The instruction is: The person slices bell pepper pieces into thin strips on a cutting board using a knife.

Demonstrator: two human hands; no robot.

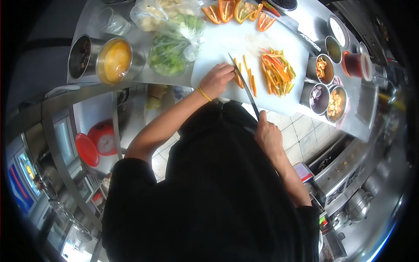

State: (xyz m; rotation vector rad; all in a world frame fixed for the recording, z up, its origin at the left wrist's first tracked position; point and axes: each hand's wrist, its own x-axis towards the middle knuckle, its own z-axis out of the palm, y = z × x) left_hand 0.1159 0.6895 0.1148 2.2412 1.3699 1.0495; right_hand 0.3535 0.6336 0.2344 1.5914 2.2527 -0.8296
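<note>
Two hands [217,81], two knives [246,88], one cutting board [218,43], one pile of pepper strips [277,72], two plastic bags [170,54], one yellow wristband [203,94], two metal containers of chopped orange pieces [335,106], one of purple onion [315,94].

L hand [217,81] steadies an orange pepper piece [238,79] on white cutting board [214,52]; R hand [268,134] grips knife [248,91], blade just beside it. Cut strips [277,72] piled to the R, pepper halves [242,12] at far edge, bagged greens [171,54] L of board, w/ metal containers [321,69] on R side of surface [358,114].
</note>
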